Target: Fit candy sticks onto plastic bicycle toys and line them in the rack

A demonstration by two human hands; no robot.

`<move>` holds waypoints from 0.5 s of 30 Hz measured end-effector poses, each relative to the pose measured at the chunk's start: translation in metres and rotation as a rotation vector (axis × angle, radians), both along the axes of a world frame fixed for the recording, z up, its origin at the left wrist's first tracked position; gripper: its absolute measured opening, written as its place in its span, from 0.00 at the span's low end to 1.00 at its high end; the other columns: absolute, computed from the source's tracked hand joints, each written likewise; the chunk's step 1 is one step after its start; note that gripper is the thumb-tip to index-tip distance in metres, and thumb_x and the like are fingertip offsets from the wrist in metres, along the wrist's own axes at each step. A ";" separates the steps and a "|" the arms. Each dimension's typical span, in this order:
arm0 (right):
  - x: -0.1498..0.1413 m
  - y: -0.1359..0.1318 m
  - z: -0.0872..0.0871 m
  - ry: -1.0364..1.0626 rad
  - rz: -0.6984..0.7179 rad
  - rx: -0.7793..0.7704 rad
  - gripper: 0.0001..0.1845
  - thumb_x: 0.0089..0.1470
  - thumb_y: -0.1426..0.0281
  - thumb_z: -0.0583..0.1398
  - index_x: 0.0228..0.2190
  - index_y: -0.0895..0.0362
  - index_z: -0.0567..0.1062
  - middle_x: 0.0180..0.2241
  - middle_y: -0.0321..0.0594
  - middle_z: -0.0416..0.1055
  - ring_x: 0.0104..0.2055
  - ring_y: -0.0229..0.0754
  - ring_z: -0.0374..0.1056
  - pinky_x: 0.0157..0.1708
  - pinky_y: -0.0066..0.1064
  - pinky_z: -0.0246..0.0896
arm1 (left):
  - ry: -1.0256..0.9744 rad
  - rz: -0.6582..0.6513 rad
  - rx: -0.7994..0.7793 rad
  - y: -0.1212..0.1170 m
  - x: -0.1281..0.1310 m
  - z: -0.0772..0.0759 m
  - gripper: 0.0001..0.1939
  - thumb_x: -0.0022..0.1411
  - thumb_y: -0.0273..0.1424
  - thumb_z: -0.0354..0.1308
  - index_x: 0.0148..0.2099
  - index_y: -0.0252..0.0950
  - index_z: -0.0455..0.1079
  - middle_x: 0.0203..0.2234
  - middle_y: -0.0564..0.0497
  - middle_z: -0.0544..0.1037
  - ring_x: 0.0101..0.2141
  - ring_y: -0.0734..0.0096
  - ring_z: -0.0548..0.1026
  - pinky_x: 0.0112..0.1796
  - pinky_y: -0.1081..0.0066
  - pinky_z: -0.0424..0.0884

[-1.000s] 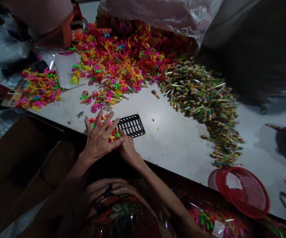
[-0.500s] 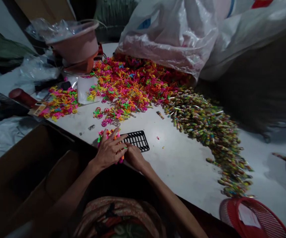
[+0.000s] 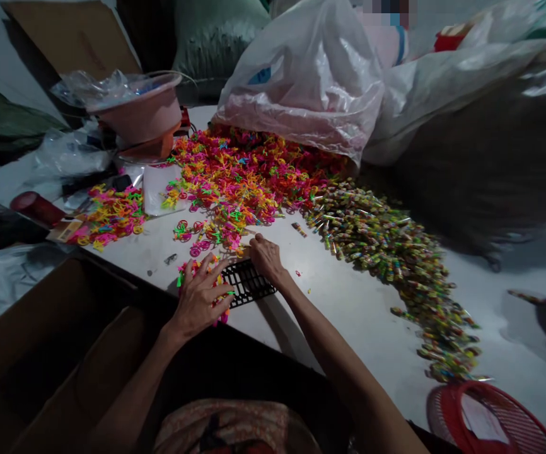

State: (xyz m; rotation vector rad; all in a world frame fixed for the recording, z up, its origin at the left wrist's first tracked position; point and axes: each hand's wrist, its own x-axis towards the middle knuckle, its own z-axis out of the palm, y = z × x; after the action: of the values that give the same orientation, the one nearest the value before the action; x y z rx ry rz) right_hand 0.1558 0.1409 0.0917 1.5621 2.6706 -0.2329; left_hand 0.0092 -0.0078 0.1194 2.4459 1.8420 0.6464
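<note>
My left hand (image 3: 200, 296) lies with its fingers spread over a small heap of bright plastic toy pieces (image 3: 217, 313) at the near edge of the white table (image 3: 343, 296). A black grid tray (image 3: 247, 284) sits just to its right, partly under the heap. My right hand (image 3: 264, 257) reaches over the tray's far end, fingers curled down at the edge of the big pile of neon plastic pieces (image 3: 244, 176). What those fingers hold, if anything, is hidden.
A long pile of small wrapped candies (image 3: 386, 252) runs down the table's right side. Large plastic bags (image 3: 311, 88) stand behind. A pink basin (image 3: 140, 113) is at back left, a red basket (image 3: 495, 419) at front right, brown cardboard boxes (image 3: 50, 353) at my left.
My right hand has moved from beside the left hand, up over the black tray to the edge of the neon pile. The left hand stays on the small heap. The view has tilted up.
</note>
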 end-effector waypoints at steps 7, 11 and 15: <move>0.043 -0.024 0.012 -0.133 -0.055 -0.117 0.19 0.60 0.76 0.47 0.45 0.57 0.73 0.43 0.49 0.71 0.42 0.46 0.71 0.34 0.31 0.56 | -0.004 0.005 0.006 -0.002 0.000 -0.001 0.09 0.62 0.32 0.55 0.38 0.45 0.78 0.57 0.47 0.70 0.62 0.48 0.58 0.57 0.37 0.51; 0.044 -0.021 0.019 -0.149 -0.049 -0.159 0.19 0.61 0.73 0.47 0.43 0.58 0.75 0.45 0.51 0.70 0.46 0.48 0.70 0.36 0.32 0.57 | 0.001 0.018 0.003 -0.002 0.000 0.001 0.10 0.62 0.31 0.54 0.36 0.45 0.78 0.57 0.48 0.71 0.62 0.48 0.59 0.57 0.39 0.51; 0.044 -0.019 0.023 -0.125 -0.053 -0.177 0.19 0.60 0.75 0.47 0.42 0.58 0.76 0.46 0.51 0.69 0.43 0.46 0.71 0.35 0.31 0.57 | 0.000 0.019 -0.004 -0.002 0.000 0.001 0.10 0.63 0.33 0.54 0.37 0.45 0.78 0.57 0.48 0.71 0.62 0.48 0.59 0.57 0.40 0.51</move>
State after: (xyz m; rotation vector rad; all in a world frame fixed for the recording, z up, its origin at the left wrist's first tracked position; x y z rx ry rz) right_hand 0.1999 0.1218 0.1147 1.5409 2.4436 -0.3511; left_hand 0.0092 -0.0095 0.1208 2.4290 1.8665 0.6426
